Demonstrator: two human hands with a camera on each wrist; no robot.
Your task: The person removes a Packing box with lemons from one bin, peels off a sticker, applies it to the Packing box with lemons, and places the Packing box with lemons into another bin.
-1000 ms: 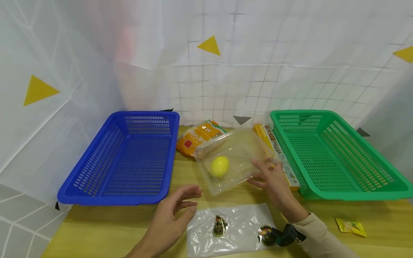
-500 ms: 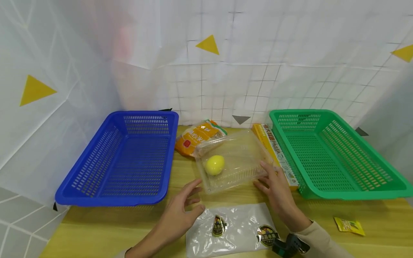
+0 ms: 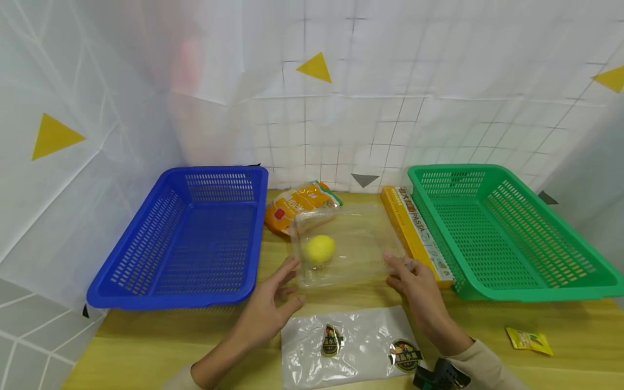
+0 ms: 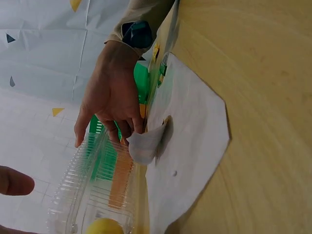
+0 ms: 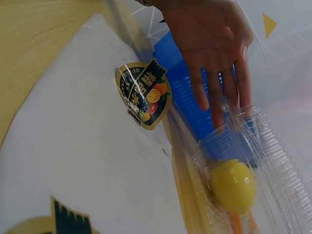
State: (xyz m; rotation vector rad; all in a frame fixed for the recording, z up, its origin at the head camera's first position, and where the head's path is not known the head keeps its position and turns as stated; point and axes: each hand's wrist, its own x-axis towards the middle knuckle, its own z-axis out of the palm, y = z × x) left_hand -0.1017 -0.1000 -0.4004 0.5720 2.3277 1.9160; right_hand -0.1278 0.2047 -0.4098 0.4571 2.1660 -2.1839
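A clear plastic food container point(image 3: 356, 238) with ridged sides holds a yellow lemon point(image 3: 319, 249) at its left end. My right hand point(image 3: 418, 290) pinches its near right corner, the thumb on top and the other fingers lower, as the left wrist view shows. My left hand point(image 3: 265, 309) is at the near left corner, fingers extended and fingertips right at the wall. In the right wrist view the left hand's straight fingers point(image 5: 214, 97) reach down along that end. A white plastic bag point(image 3: 351, 346) with fruit stickers lies flat in front of the container.
A blue basket point(image 3: 175, 300) stands at left and a green basket point(image 3: 536, 295) at right. Behind the container lies an orange food bag point(image 3: 297, 206). A yellow pasta box point(image 3: 419, 235) lies along the green basket. A small yellow packet point(image 3: 528, 341) is at front right.
The container has turned to lie straighter and tilts less, and the lemon has rolled left inside it. My left hand has moved up to the container's left corner.
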